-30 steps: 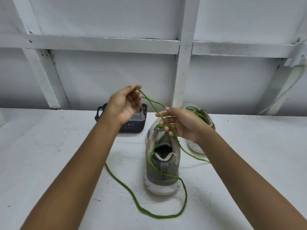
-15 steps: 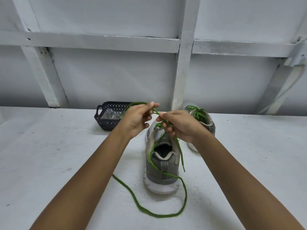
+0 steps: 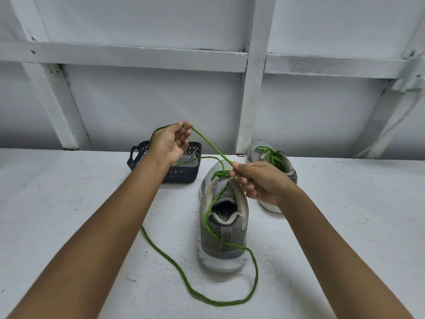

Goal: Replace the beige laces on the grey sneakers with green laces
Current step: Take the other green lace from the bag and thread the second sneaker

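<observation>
Lace (image 3: 218, 302) in tight pinch grips of left hand (image 3: 171, 143), right hand (image 3: 259, 180)

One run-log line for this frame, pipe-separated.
step: lacing near grey sneaker | left hand: holds green lace, raised | right hand: pinches lace above sneaker | far grey sneaker: green-laced

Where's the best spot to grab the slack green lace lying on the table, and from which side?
Probably the green lace at its loop nearest the camera, pinched from above: there it lies flat on the table, clear of the near sneaker. Over the heel it hugs the shoe, leaving fingers little room.
</observation>
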Demonstrator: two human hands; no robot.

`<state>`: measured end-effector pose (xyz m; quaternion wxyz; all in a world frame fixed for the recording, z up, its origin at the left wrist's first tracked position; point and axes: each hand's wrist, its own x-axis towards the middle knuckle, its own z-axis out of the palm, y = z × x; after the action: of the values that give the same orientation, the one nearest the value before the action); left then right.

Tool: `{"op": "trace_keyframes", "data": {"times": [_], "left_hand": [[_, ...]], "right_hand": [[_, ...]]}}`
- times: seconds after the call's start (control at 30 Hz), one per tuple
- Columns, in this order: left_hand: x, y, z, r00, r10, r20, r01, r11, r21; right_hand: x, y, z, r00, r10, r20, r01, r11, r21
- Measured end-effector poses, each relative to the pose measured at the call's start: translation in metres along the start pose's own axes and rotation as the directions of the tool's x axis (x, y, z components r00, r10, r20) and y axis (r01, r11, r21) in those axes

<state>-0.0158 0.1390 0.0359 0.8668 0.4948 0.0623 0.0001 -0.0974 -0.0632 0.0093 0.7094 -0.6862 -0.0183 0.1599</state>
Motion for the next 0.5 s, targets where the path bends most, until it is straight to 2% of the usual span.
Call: {"op": "trace_keyframes", "data": {"times": [0.07, 0.13, 0.2, 0.27, 0.33, 0.37, 0.47, 0.5], "left_hand": [[0.000, -0.003, 0.000, 0.999, -0.035, 0.009, 0.034, 0.995, 0.089], [-0.007, -0.008, 0.002, 0.991, -0.123, 0.052, 0.097, 0.930, 0.355], [-0.018, -0.014, 0.006, 0.972, -0.219, 0.089, 0.108, 0.745, 0.658], [-0.026, -0.022, 0.012, 0.962, -0.246, 0.116, 0.048, 0.573, 0.818], [-0.030, -0.031, 0.018, 0.967, -0.205, 0.151, -0.046, 0.444, 0.895], [-0.031, -0.036, 0.020, 0.972, -0.161, 0.174, -0.111, 0.338, 0.935], [-0.034, -0.047, 0.023, 0.967, 0.010, 0.256, -0.253, -0.111, 0.961], [-0.035, -0.051, 0.023, 0.960, 0.059, 0.274, -0.259, -0.187, 0.948]], "right_hand": [[-0.001, 0.001, -0.003, 1.000, 0.012, 0.011, -0.013, 0.999, 0.045], [0.000, 0.002, -0.008, 1.000, 0.012, 0.003, -0.012, 0.991, 0.136], [0.001, 0.002, -0.013, 1.000, 0.006, -0.024, -0.001, 0.977, 0.212], [0.003, 0.003, -0.018, 0.999, -0.008, -0.054, 0.021, 0.971, 0.240], [0.007, 0.006, -0.019, 0.992, -0.037, -0.117, 0.059, 0.979, 0.193], [0.009, 0.009, -0.019, 0.984, -0.064, -0.167, 0.086, 0.987, 0.132], [0.019, 0.019, -0.016, 0.938, -0.166, -0.303, 0.165, 0.986, -0.030], [0.022, 0.023, -0.015, 0.926, -0.184, -0.331, 0.181, 0.983, -0.038]]}}
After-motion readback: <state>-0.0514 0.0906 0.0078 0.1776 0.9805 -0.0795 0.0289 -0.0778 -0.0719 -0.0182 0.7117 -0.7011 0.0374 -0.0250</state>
